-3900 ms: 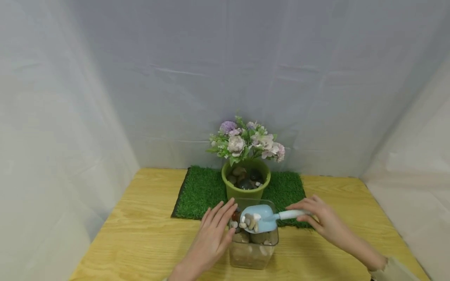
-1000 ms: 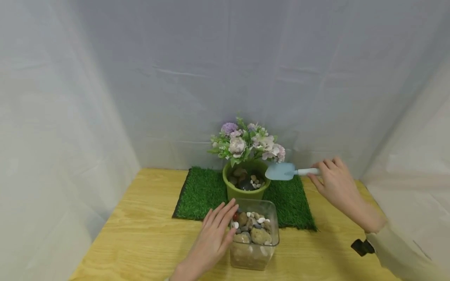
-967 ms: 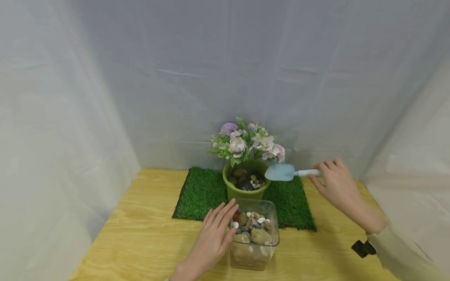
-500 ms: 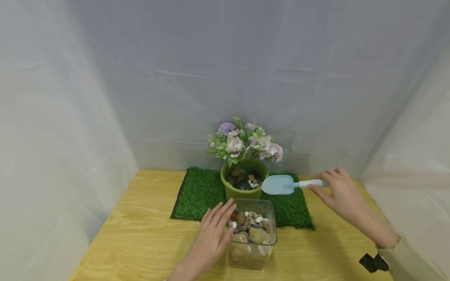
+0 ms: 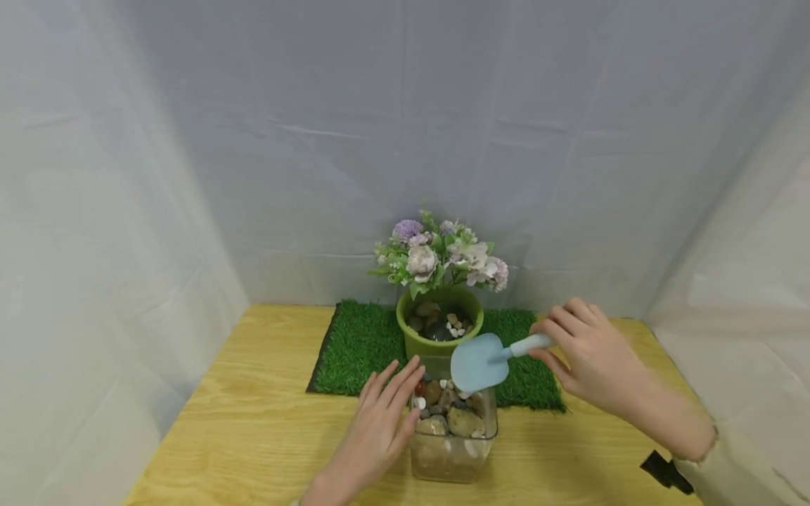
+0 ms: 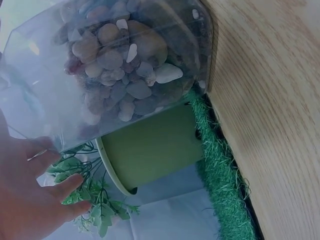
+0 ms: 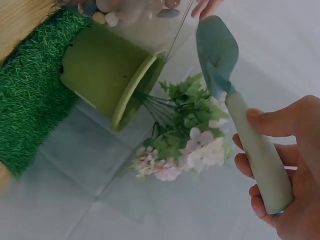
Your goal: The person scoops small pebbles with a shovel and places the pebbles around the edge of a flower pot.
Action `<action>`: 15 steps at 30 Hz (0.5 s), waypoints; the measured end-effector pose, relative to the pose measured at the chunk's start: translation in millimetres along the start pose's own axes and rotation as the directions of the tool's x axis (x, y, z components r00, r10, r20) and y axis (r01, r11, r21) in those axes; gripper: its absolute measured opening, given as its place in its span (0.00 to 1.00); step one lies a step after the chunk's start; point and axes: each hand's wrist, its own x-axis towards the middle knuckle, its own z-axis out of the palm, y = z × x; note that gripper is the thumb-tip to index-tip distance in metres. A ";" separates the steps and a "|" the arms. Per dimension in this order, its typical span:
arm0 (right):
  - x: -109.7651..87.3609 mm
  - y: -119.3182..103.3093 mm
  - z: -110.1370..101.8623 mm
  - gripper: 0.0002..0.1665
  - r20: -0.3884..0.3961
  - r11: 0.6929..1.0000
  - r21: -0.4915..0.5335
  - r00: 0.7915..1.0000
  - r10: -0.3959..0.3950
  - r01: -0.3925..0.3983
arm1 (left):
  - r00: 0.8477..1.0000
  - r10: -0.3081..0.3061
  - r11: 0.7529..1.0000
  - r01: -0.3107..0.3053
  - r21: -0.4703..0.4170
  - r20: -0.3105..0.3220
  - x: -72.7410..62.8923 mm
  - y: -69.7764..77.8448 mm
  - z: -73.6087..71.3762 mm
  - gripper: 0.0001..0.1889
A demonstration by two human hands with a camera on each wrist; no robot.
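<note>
My right hand grips the white handle of a small light-blue trowel. Its blade hangs, with no stones visible on it, over the back right of a clear square container. In the right wrist view, thumb and fingers wrap the trowel handle. Fingers straight, my left hand rests against the container's left rim. Mixed stones fill its lower part. Behind stands a green pot with dark and brown stones and a few small pale pebbles inside.
Artificial flowers rise from the pot, which stands on a green turf mat. Underneath is a wooden table. A pale cloth backdrop encloses the back and sides.
The trowel carried pebbles over the container earlier, then was at the pot without them. Small pale pebbles now lie in the pot. The trowel has come back over the container; my left hand stays.
</note>
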 end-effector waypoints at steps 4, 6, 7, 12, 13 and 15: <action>9.5 -11.7 0.4 0.35 0.033 0.994 -0.040 0.994 -0.101 0.102 | 1.000 -0.009 1.000 0.009 -0.014 0.016 0.1 0.0 -1.7 0.29; 14.4 -16.3 0.6 0.35 0.075 0.986 -0.073 0.987 -0.142 0.147 | 1.000 -0.014 1.000 0.015 -0.018 0.026 0.0 -0.1 -2.2 0.29; 17.0 -18.4 0.6 0.32 0.103 0.981 -0.091 0.981 -0.162 0.171 | 0.999 -0.017 1.000 0.018 -0.021 0.030 -0.1 -0.3 -2.3 0.29; 30.0 -30.0 0.6 0.13 0.277 0.942 -0.180 0.934 -0.228 0.283 | 0.999 -0.025 0.999 0.026 -0.030 0.041 0.1 -0.5 -2.9 0.29; 32.2 -32.7 1.2 0.13 0.309 0.934 -0.192 0.922 -0.234 0.301 | 0.999 -0.025 0.999 0.026 -0.029 0.042 0.1 -0.5 -3.1 0.29; 35.2 -38.3 3.5 0.14 0.367 0.920 -0.201 0.897 -0.248 0.337 | 0.999 -0.022 0.999 0.023 -0.028 0.041 0.2 -0.5 -3.3 0.29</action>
